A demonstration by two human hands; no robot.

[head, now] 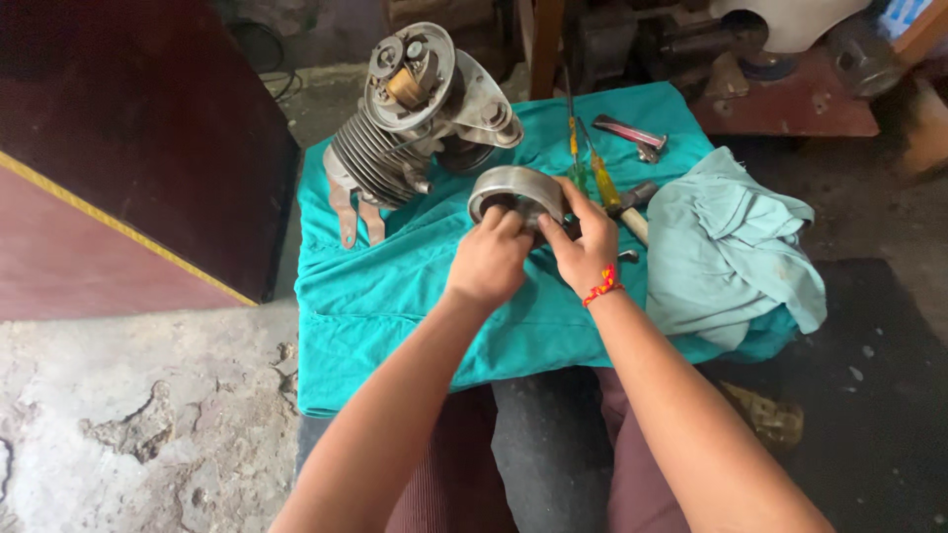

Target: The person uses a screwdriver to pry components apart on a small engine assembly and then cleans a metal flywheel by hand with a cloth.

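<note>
Both of my hands hold a round grey metal drum-shaped part (515,188) just above a teal cloth (395,296). My left hand (489,259) grips its near left side with the fingers curled in. My right hand (585,242), with a red thread bracelet at the wrist, clasps its right rim. Beyond and to the left of the part, a small finned engine (400,128) lies on the cloth, its round open side with a coil facing up.
Screwdrivers (578,158) with yellow-green handles, a hammer (632,207) and a metal tool (632,133) lie to the right. A crumpled pale rag (731,247) covers the cloth's right part. A dark wooden panel (138,138) stands on the left; cracked concrete floor (128,415) lies below.
</note>
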